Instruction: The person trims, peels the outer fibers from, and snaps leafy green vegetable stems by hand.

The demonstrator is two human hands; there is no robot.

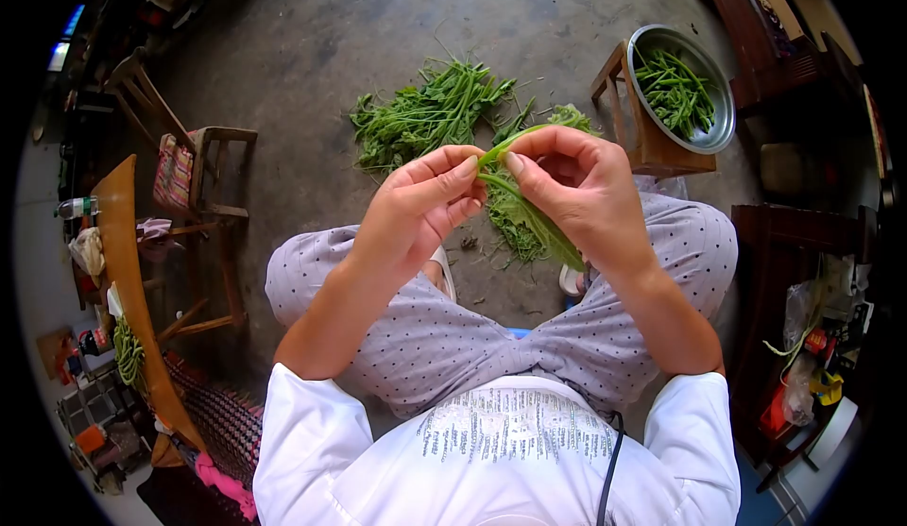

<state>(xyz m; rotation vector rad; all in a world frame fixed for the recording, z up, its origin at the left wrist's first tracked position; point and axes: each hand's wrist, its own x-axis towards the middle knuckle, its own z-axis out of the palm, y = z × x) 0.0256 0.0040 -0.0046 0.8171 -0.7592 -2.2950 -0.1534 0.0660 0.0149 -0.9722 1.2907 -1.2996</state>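
Between my two hands, in front of my knees, is a green leafy stem (499, 153). The thumb and forefinger of my left hand (425, 195) pinch its one end. My right hand (586, 181) pinches it a short way to the right, with a long green leaf (557, 240) hanging below the fingers. Beyond my hands, a heap of green leafy stalks (430, 110) lies on the floor. A looser pile of leaves and trimmings (515, 224) is partly hidden beneath my hands.
At the right, a metal basin (721, 101) of cut green stems (675, 92) stands on a wooden stool (661, 156). A wooden chair (189, 148) and a table edge (142, 318) are at the left. Dark wooden furniture (794, 233) lines the right side.
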